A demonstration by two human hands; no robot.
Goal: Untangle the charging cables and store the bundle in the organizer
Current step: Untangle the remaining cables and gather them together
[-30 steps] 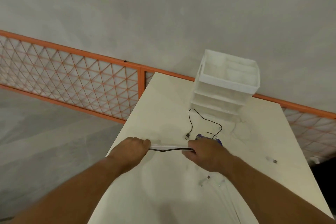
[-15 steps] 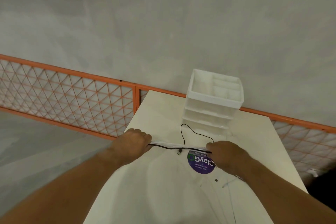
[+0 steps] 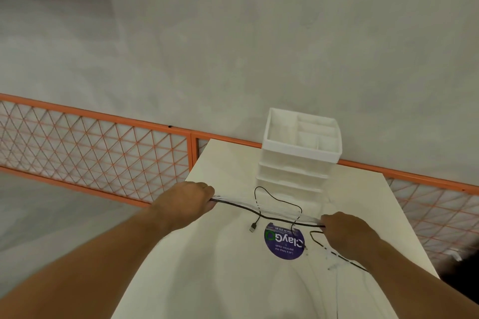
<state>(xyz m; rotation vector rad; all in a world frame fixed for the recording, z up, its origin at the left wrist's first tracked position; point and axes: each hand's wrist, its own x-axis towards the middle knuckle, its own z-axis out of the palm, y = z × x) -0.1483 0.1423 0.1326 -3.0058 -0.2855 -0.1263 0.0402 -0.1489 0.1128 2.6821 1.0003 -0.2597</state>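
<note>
The left hand [image 3: 186, 201] is fisted round one end of the charging cables [image 3: 241, 206]. The right hand [image 3: 347, 230], further right and nearer, is curled round the other end, so black and white strands run taut between the two just above the table [image 3: 220, 280]. From that span a black loop [image 3: 255, 197] bulges toward the far side, its plug [image 3: 253, 228] lying on the table by a round purple sticker [image 3: 285, 241]. More loose tails trail near the right wrist. The white organizer [image 3: 300, 147] stands just beyond the loop at the far edge, with its top compartments open. The step in hand looks like straightening the strands. To do it well, loosen one fist and let the cables slide through, rather than pulling harder, which could tighten any crossing. Free the black loop first, then gather the ends evenly before lifting toward the organizer.
</note>
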